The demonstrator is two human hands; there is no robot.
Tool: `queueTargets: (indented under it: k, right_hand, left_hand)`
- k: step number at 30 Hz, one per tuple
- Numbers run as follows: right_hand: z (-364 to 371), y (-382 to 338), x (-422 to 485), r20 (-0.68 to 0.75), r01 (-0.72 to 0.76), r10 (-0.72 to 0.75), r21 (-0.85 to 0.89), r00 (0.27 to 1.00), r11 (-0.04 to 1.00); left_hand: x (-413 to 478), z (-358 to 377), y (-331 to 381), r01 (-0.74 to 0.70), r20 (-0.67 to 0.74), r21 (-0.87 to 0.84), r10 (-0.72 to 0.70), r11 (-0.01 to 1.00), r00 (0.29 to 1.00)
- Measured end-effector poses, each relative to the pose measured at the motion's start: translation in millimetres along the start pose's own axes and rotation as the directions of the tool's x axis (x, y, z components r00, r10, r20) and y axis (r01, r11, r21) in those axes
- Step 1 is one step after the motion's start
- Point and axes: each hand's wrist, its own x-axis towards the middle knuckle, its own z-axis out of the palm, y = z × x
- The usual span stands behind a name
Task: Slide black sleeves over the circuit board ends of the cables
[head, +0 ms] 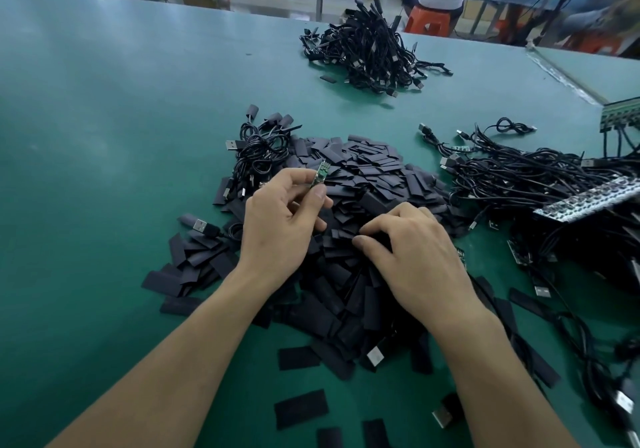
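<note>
A big heap of flat black sleeves [374,177] covers the middle of the green table [104,135]. My left hand [280,219] pinches a small green circuit board [320,174] between thumb and fingers, the board pointing up and away over the heap. My right hand [412,257] lies palm down on the heap with its fingers curled into the sleeves; whether it holds one is hidden. The board's cable is out of sight behind my left hand.
A tangle of black USB cables [540,177] with bare boards lies at the right. A second cable pile [370,56] sits at the far middle, a smaller bundle [259,149] left of the heap. Loose sleeves [301,409] dot the near edge. A person sits on an orange stool [429,21] beyond the table.
</note>
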Motion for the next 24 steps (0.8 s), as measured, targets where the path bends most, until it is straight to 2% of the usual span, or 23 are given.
queueTargets:
  k: [6, 11, 14, 20, 24]
  right_hand:
    - [-2.3, 3.2, 0.6, -0.088, 0.033, -0.022, 0.122, 0.996, 0.992]
    - [-7.1, 7.6, 1.9, -0.094, 0.007, 0.021, 0.284, 0.995, 0.959]
    - [-5.9, 10.0, 3.0, -0.071, 0.006, 0.013, 0.253, 0.997, 0.968]
    - [-5.3, 11.2, 3.5, 0.099, 0.041, -0.058, 0.170, 0.993, 0.985]
    - [-6.1, 11.4, 3.2, 0.003, 0.060, -0.062, 0.210, 0.998, 0.976]
  left_hand:
    - [-0.2, -0.1, -0.4, 0.015, 0.007, -0.023, -0.015, 1.000, 1.000]
    - [-0.7, -0.7, 0.5, 0.018, 0.038, -0.016, -0.017, 1.000, 0.999]
    - [-0.3, -1.0, 0.4, 0.021, 0.039, -0.015, -0.020, 1.000, 0.999]
    - [0.0, -1.3, -1.3, 0.027, 0.034, -0.001, -0.027, 1.000, 0.999]
    - [-0.4, -0.6, -2.1, 0.025, 0.041, -0.002, -0.025, 1.000, 0.999]
